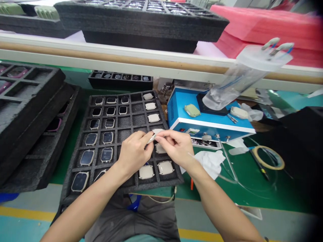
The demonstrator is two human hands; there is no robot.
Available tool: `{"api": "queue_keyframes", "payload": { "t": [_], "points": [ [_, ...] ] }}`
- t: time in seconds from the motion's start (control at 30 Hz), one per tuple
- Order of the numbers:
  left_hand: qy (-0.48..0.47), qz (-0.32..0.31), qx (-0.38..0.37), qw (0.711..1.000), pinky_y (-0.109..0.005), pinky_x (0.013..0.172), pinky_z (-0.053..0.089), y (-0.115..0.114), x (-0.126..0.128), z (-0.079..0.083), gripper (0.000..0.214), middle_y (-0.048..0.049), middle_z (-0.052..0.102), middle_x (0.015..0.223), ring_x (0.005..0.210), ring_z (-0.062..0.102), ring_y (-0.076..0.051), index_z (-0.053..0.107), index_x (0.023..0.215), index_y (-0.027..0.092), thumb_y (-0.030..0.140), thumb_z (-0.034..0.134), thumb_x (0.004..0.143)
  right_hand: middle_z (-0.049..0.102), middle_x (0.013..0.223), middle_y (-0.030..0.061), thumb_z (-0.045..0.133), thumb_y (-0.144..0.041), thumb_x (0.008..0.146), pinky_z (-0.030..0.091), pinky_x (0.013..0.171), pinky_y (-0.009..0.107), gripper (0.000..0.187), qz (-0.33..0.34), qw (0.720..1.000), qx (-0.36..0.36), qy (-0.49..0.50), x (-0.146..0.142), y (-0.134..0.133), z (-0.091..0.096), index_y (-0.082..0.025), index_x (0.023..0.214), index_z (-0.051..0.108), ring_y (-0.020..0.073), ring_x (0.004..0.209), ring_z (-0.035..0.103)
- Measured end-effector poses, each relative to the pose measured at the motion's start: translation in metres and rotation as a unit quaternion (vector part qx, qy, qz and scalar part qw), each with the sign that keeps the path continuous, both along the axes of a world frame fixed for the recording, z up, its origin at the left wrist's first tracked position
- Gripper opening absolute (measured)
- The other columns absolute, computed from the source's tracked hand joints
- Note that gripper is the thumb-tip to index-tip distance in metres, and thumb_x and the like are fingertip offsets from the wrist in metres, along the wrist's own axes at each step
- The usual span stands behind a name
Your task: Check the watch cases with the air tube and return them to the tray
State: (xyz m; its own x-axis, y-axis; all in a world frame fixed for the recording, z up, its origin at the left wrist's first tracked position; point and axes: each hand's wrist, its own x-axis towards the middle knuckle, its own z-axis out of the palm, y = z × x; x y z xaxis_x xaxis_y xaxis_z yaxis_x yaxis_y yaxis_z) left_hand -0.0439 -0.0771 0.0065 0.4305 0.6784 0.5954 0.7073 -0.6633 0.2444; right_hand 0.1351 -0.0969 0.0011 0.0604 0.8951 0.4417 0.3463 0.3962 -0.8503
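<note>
A black foam tray with a grid of pockets lies in front of me, its near edge over my lap. Its left pockets hold watch-like screen units face up; its right pockets hold several white casings. Both hands meet over the tray's right columns. My left hand and my right hand pinch the same small white casing between their fingertips, holding it just above the pockets. Each hand's fingers are closed on that piece.
A blue box device stands right of the tray, with a casing on top and a clear plastic bottle above it. A white cloth, a tape roll, stacked black foam trays at left, and a shelf rail with pink foam.
</note>
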Motion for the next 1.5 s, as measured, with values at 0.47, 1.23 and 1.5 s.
{"api": "queue_keyframes", "payload": {
  "t": [0.47, 1.23, 1.5],
  "points": [
    [0.002, -0.009, 0.003, 1.000, -0.032, 0.071, 0.053, -0.002, 0.000, 0.002, 0.027, -0.0070, 0.076, 0.087, 0.077, 0.069, -0.021, 0.077, 0.113, 0.019, 0.016, 0.058, 0.095, 0.030, 0.053, -0.0102, 0.083, -0.034, 0.078, 0.031, 0.049, 0.024, 0.015, 0.031, 0.986, -0.101, 0.126, -0.002, 0.001, 0.006, -0.021, 0.076, 0.077, 0.0074, 0.049, 0.030],
    [-0.186, -0.055, -0.140, 0.971, -0.025, 0.060, 0.048, -0.005, 0.004, 0.014, 0.033, -0.0023, 0.078, 0.086, 0.058, 0.062, -0.012, 0.072, 0.124, 0.021, 0.022, 0.069, 0.091, 0.052, 0.054, -0.0066, 0.071, -0.043, 0.092, 0.042, 0.047, 0.025, 0.031, 0.079, 0.977, -0.063, 0.186, -0.003, -0.002, -0.004, -0.026, 0.116, 0.080, 0.0104, 0.046, 0.047],
    [-0.103, -0.035, -0.086, 0.990, -0.026, 0.067, 0.052, -0.008, 0.002, 0.005, 0.047, -0.0038, 0.080, 0.093, 0.073, 0.075, -0.018, 0.055, 0.142, 0.019, 0.027, 0.065, 0.097, 0.042, 0.052, -0.0099, 0.074, -0.044, 0.092, 0.035, 0.044, 0.024, 0.022, 0.068, 0.952, -0.088, 0.284, -0.002, 0.000, -0.006, -0.022, 0.096, 0.072, 0.0072, 0.043, 0.037]
  ]
}}
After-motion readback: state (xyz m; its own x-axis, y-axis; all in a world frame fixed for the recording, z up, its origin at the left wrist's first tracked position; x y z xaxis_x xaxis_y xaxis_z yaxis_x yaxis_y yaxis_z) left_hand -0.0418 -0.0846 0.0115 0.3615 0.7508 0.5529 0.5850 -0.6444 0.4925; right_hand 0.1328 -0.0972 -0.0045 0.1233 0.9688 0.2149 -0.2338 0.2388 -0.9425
